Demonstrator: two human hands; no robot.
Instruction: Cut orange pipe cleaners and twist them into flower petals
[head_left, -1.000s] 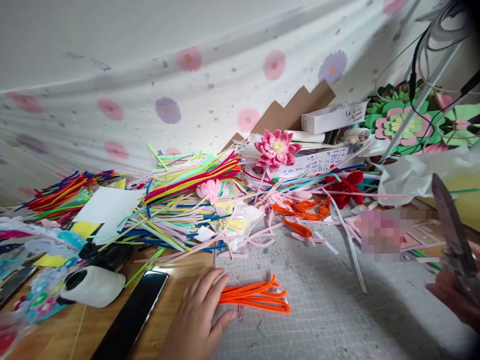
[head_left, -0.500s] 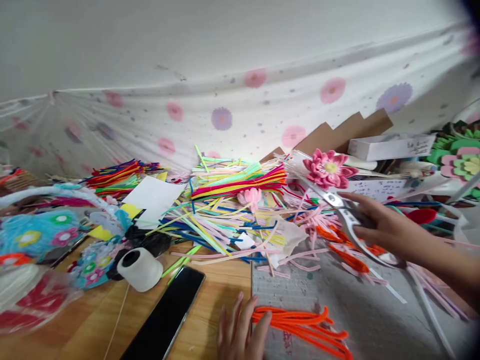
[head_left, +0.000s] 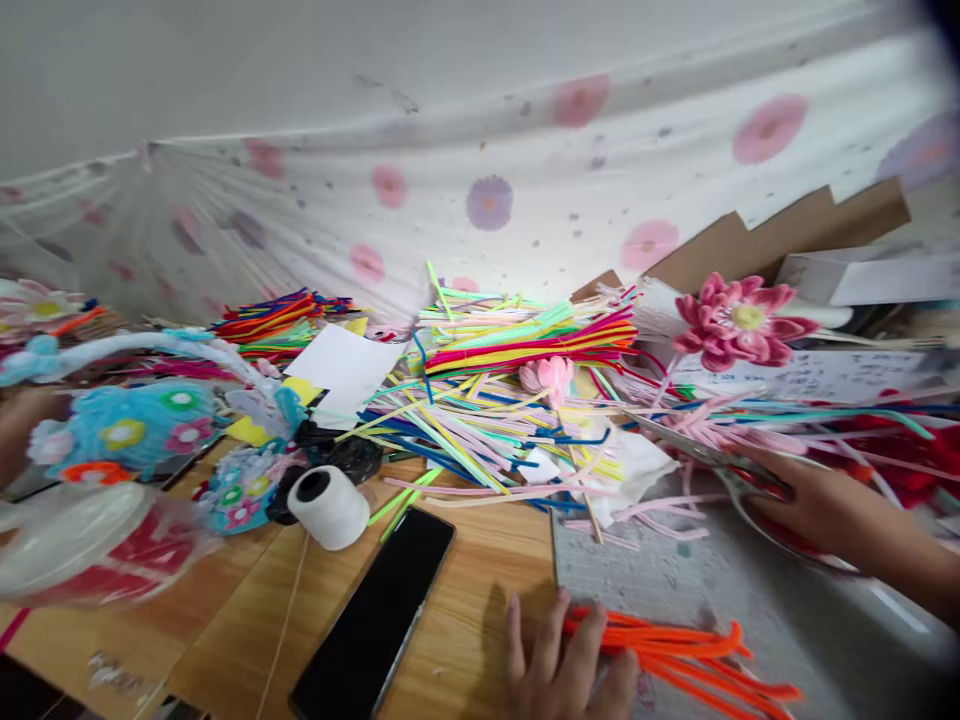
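My left hand lies at the bottom with its fingers spread, over the near ends of several orange pipe cleaners. These pipe cleaners fan out to the right across a grey cutting mat. On the right, my right hand holds a pair of scissors by the handles. The blades point left, low over loose pink pipe cleaners. Behind the scissors stands a dark pink pipe-cleaner flower. Fingers of my right hand partly hide the handles.
A black phone and a white thread cone rest on the wooden table. Piled pipe cleaners line the back. At left are a blue flower-covered basket and a plastic-wrapped tub. Part of an arm shows at the left edge.
The view has shifted, so the scene sits further right. My right hand has lowered the scissors from beside the dark pink flower towards the table. My left hand stays by the orange pipe cleaners.
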